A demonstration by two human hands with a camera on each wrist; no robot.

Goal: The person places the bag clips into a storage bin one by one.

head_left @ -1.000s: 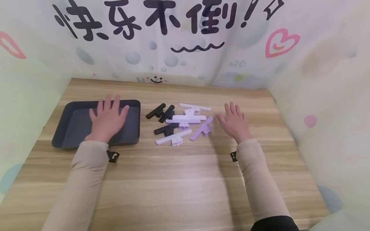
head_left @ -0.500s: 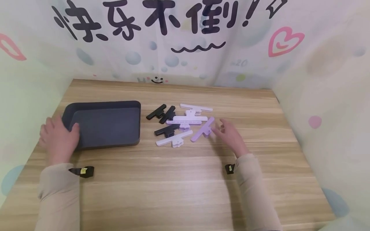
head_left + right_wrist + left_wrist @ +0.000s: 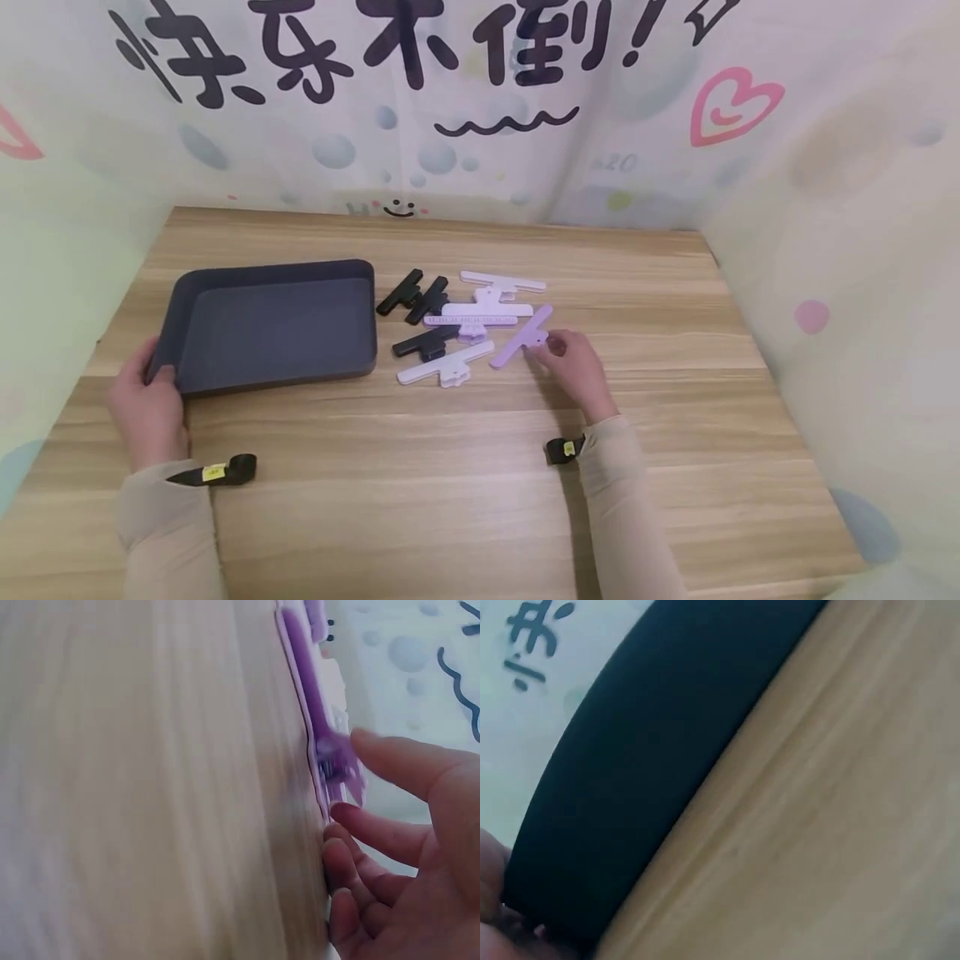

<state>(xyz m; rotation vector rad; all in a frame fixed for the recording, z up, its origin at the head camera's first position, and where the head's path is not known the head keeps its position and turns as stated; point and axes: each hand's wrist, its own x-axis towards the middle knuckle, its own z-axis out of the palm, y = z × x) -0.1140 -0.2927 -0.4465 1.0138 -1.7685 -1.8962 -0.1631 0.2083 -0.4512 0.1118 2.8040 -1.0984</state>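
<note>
In the head view my left hand (image 3: 150, 412) grips the near left corner of a dark grey rectangular tray (image 3: 352, 367), thumb at the inner side of the wall and fingers outside. The left wrist view shows the tray's outer wall (image 3: 652, 735) with fingertips (image 3: 489, 877) at its end. My right hand (image 3: 576, 367) is at a purple sealing clip (image 3: 517, 340), right of the other clips. Its thumb and index finger stand on either side of the clip's handle (image 3: 341, 761) in the right wrist view, the other fingers curled near the tabletop. The clip lies on the table.
Several more clips lie right of the tray: black clips (image 3: 401, 292), a white clip (image 3: 446, 364) in front, and overlapping white and purple clips (image 3: 487, 310). Printed cloth walls (image 3: 637, 142) enclose the wooden table (image 3: 390, 475) at the back and sides.
My left hand has moved from over the tray to its left side and taken hold of the corner. The right hand has come down and left to the purple clip, its fingers closing in.
</note>
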